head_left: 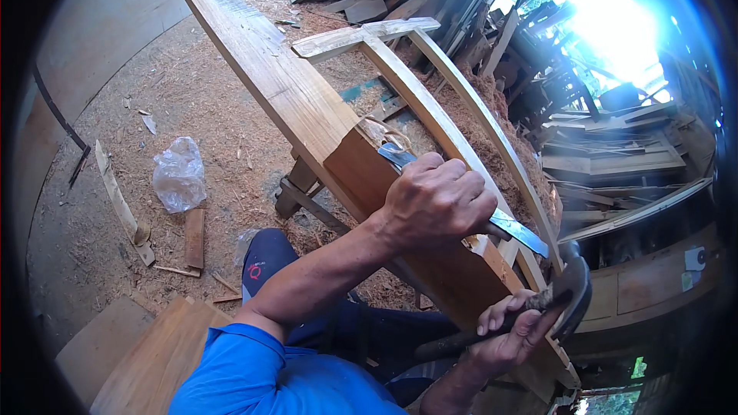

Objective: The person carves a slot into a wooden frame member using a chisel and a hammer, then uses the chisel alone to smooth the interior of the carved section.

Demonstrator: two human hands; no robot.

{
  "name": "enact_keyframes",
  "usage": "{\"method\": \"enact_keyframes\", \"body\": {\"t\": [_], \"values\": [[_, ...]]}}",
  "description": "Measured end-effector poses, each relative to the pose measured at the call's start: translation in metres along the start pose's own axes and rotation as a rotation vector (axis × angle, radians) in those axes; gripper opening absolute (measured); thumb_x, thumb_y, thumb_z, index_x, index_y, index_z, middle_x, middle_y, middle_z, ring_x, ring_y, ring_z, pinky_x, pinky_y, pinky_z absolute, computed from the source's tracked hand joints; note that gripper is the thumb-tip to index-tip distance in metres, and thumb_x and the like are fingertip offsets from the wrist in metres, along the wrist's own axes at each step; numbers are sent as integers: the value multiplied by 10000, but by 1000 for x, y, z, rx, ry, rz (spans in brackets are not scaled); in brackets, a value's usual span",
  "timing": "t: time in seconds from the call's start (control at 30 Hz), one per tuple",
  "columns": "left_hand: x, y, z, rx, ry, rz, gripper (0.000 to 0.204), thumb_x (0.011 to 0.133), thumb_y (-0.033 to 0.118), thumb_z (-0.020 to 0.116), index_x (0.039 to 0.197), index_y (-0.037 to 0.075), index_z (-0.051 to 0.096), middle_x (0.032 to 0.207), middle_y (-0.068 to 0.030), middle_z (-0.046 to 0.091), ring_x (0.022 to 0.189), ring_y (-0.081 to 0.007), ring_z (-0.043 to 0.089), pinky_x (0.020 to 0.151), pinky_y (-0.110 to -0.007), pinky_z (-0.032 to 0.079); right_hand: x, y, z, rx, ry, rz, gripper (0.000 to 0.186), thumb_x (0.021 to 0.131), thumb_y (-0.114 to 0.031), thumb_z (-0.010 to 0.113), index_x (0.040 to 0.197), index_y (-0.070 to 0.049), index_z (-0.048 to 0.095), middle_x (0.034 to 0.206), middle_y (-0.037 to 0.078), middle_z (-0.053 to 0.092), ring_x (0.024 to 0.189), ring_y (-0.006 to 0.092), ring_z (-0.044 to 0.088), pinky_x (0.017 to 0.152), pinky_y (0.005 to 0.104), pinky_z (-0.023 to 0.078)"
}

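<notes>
My left hand (pixel 442 196) is closed around a chisel (pixel 523 234), whose flat shiny blade sticks out toward the lower right. On the other side of the fist a flat bluish piece (pixel 396 155) shows, close to a curled wood shaving (pixel 393 137). Below and to the right, my right hand (pixel 503 334) grips a hammer (pixel 573 292) with a dark, curved metal head; its handle runs back to the lower left. Both hands are over a reddish-brown timber (pixel 453 277) with a cut notch at its edge. A pale wooden frame (pixel 415 92) with long curved rails lies beside it.
A thick plank (pixel 284 84) stretches away to the upper left above a wooden trestle (pixel 296 188). Shavings cover the floor, with a clear plastic bag (pixel 179 174) and offcuts (pixel 194 238) on it. Stacked boards (pixel 615 157) stand at the right.
</notes>
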State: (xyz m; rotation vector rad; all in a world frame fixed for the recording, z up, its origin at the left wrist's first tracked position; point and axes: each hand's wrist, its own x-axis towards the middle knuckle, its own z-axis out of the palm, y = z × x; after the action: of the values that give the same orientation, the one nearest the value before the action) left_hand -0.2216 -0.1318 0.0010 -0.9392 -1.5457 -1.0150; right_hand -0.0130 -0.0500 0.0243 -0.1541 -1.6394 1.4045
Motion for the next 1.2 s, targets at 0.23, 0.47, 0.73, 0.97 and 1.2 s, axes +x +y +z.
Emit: {"method": "enact_keyframes", "body": {"t": [0.23, 0.47, 0.73, 0.97, 1.2], "values": [[1, -3, 0, -38, 14, -1, 150, 677, 226, 656, 678, 160, 521, 580, 38, 434, 519, -105, 491, 506, -276, 355, -2, 5, -1, -172, -119, 11, 507, 1055, -251, 438, 1500, -127, 230, 902, 95, 467, 547, 98, 452, 411, 215, 414], [1, -2, 0, -22, 0, 16, 141, 694, 217, 661, 688, 158, 533, 584, 43, 445, 532, -102, 515, 511, -273, 357, -6, 23, -4, -256, -212, 55, 462, 1054, -239, 448, 1455, -64, 297, 899, 75, 504, 562, 87, 461, 404, 209, 396], [-3, -7, -3, 13, -24, 55, 109, 708, 213, 655, 739, 155, 568, 615, 35, 477, 557, -111, 545, 528, -287, 389, -5, 4, 20, 90, 322, -99, 483, 1058, -248, 423, 1494, -133, 252, 892, 88, 468, 534, 92, 462, 398, 204, 434], [-6, -12, -7, 5, -69, 71, 116, 689, 209, 655, 744, 159, 566, 636, 34, 479, 580, -112, 546, 535, -283, 398, -12, 7, 10, 112, 146, -41, 415, 1067, -255, 396, 1428, -98, 267, 904, 91, 451, 532, 106, 460, 409, 209, 433], [0, -12, -9, 21, -125, 23, 123, 689, 223, 648, 747, 164, 557, 655, 33, 489, 608, -117, 558, 565, -296, 416, -7, 23, 6, -176, -174, 152, 343, 1035, -297, 484, 1271, -59, 405, 882, 86, 452, 552, 99, 474, 420, 203, 443]]}}
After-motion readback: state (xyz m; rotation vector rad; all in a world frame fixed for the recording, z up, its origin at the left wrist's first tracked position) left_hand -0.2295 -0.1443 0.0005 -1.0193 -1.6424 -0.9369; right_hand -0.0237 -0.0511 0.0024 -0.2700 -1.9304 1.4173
